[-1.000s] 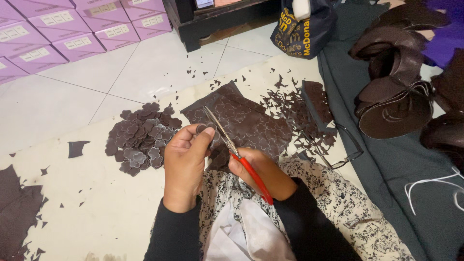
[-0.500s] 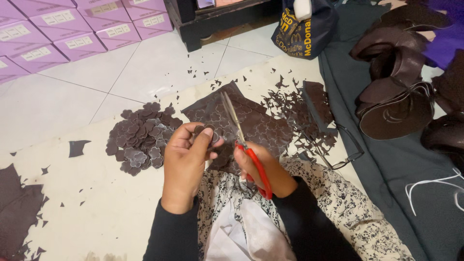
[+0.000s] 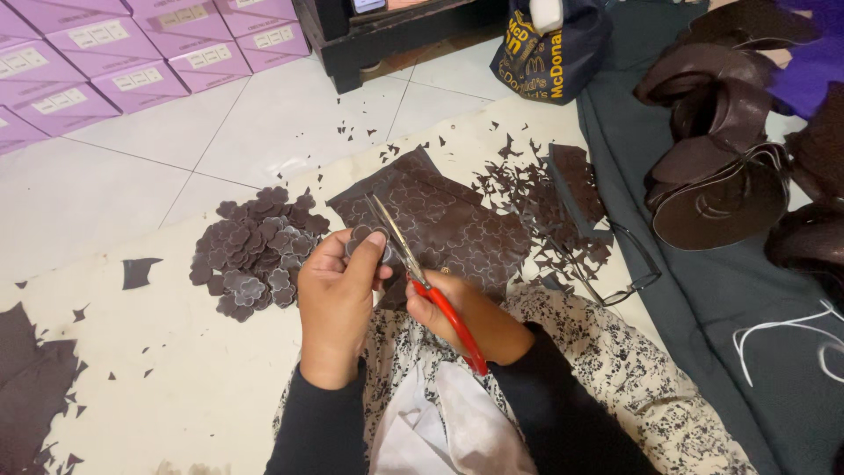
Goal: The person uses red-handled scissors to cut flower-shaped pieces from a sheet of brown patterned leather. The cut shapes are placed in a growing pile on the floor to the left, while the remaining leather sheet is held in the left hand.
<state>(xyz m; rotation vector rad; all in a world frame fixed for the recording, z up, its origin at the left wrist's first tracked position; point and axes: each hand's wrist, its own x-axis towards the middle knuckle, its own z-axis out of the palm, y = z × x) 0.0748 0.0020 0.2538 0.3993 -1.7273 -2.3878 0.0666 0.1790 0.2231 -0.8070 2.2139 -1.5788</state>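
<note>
A small dark brown flower-shaped piece (image 3: pixel 362 237) is pinched between the thumb and fingers of the left hand (image 3: pixel 337 303), held up above the lap. Red-handled scissors (image 3: pixel 422 281) are gripped in the right hand (image 3: pixel 470 317), whose fingers are closed around the handles; the blades are slightly parted beside the piece's edge. A pile of cut flower shapes (image 3: pixel 255 255) lies on the floor to the left, and a patterned brown sheet (image 3: pixel 448 224) is spread just beyond the hands, with scraps (image 3: pixel 536 193) scattered near it. For a clean outline, the piece is best turned by the left hand into the blades, short snips being taken along the printed contour while the thumb is kept clear of the cutting edge.
</note>
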